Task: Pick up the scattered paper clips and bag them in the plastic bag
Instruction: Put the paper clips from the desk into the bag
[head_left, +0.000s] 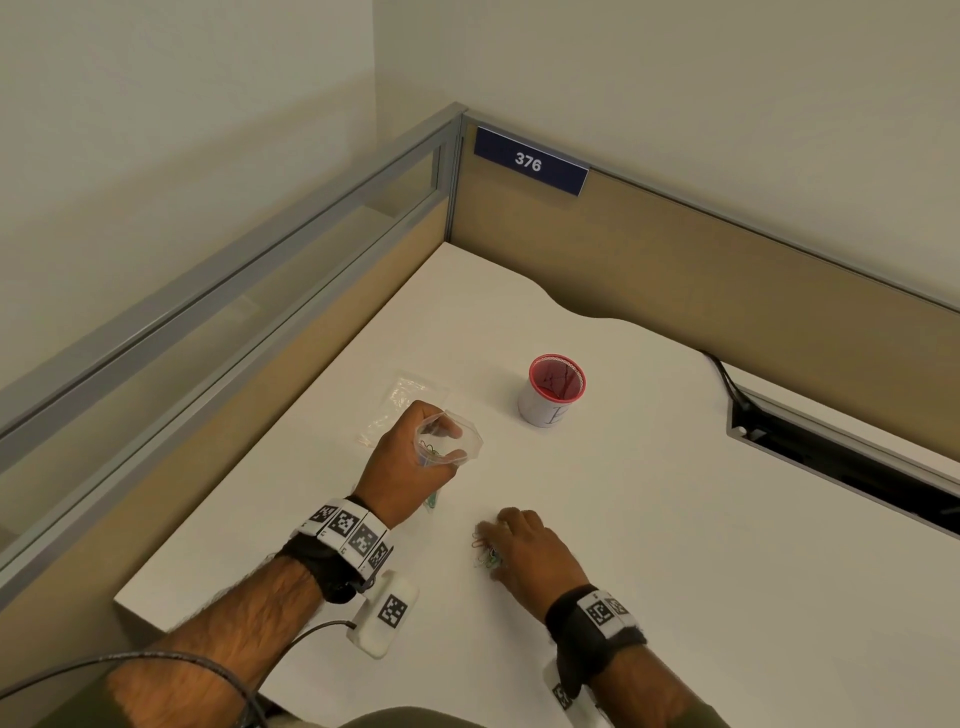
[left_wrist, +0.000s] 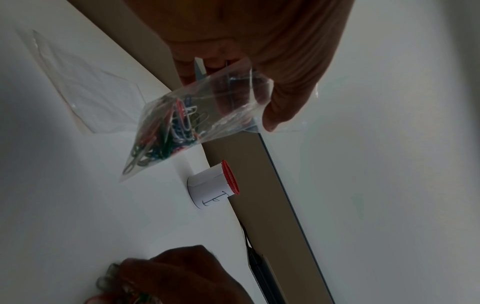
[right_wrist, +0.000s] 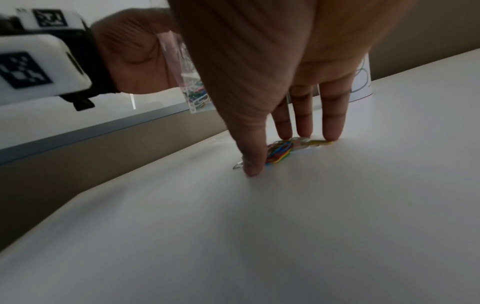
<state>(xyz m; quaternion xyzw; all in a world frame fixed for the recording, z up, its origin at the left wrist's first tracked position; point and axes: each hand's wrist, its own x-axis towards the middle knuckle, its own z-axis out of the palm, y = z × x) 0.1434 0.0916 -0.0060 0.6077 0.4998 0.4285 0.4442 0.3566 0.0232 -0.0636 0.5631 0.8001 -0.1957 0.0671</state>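
My left hand (head_left: 447, 447) holds a clear plastic bag (head_left: 465, 441) above the white table (head_left: 675, 571), its mouth spread open between thumb and fingers. In the left wrist view the bag (left_wrist: 182, 127) hangs with several coloured paper clips in its lower corner. To the right, my right hand (head_left: 498, 543) arches over a small pile of coloured paper clips (head_left: 485, 556) on the table. The right wrist view shows the thumb on one side and three fingertips (right_wrist: 332, 133) on the far side of the pile (right_wrist: 279, 153), pinching it together on the surface.
A white cup with a red mesh rim (head_left: 553, 395) stands behind the hands. A second, flat clear bag (head_left: 400, 400) lies beyond my left hand. Tan partition walls close the table's left and back. A dark cable slot (head_left: 831, 457) is at the right.
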